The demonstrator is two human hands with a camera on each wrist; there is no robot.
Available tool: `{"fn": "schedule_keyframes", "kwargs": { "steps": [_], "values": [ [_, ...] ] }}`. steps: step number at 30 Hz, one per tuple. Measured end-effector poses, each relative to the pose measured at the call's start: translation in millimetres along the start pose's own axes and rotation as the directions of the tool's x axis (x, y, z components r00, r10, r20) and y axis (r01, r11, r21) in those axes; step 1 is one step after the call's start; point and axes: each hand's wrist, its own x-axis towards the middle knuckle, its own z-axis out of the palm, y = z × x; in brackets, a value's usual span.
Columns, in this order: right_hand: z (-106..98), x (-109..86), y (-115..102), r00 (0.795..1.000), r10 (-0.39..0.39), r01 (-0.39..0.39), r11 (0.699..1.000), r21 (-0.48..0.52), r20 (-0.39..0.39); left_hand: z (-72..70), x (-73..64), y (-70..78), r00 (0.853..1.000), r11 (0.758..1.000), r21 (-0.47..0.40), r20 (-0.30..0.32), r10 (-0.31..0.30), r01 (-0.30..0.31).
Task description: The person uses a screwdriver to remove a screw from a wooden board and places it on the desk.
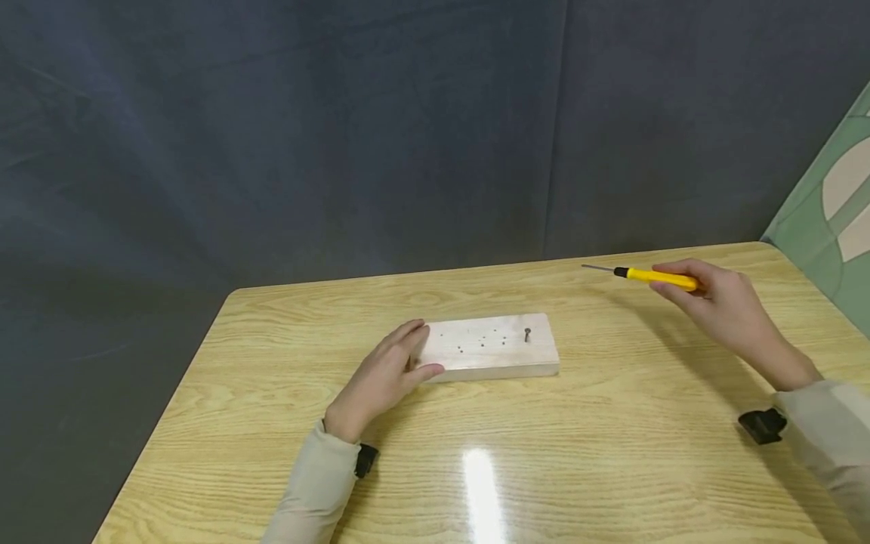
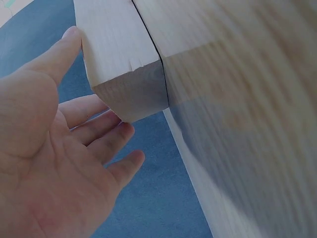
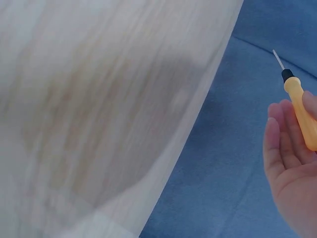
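A pale wooden block (image 1: 485, 357) lies flat on the table, with several small dark holes in its top face. Near its right end a screw (image 1: 527, 334) stands up from the wood. My left hand (image 1: 382, 375) holds the block's left end, thumb along the near side and fingers at the far side; the left wrist view shows the end face of the block (image 2: 131, 94) between them. Raised over the table to the right, my right hand (image 1: 730, 310) pinches a yellow-handled screwdriver (image 1: 642, 275) whose thin shaft points left. The screwdriver's tip is apart from the block.
The wood-grained table (image 1: 578, 453) ends at a back edge beyond the block. Behind it hangs a dark blue-grey cloth (image 1: 381, 151). A green patterned surface (image 1: 809, 219) borders the right side. Dark wrist cameras (image 1: 763, 425) sit on both wrists.
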Motion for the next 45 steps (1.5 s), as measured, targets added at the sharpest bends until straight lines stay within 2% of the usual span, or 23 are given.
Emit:
{"fn": "schedule_keyframes", "kwargs": {
  "steps": [11,18,29,45],
  "values": [
    [1.9,-0.4,-15.7,0.999,0.029,-0.028,0.998,0.054,-0.03,-0.4,4.2,-0.2,1.0,1.0,-0.01,-0.012,0.02,-0.02],
    [6.9,-1.5,-21.9,0.995,-0.001,0.011,0.996,0.092,-0.102,-0.9,4.1,0.4,1.0,1.0,-0.025,0.006,-0.017,0.017],
    [8.1,0.7,-36.2,0.993,0.037,-0.021,0.989,0.144,-0.108,-0.8,4.4,0.1,1.0,0.999,-0.031,0.002,-0.028,0.028],
    [8.6,-2.2,-52.6,0.982,-0.039,0.071,0.983,0.17,-0.183,-1.6,0.9,0.8,1.0,0.999,-0.037,0.007,-0.008,0.008]
  ]
}}
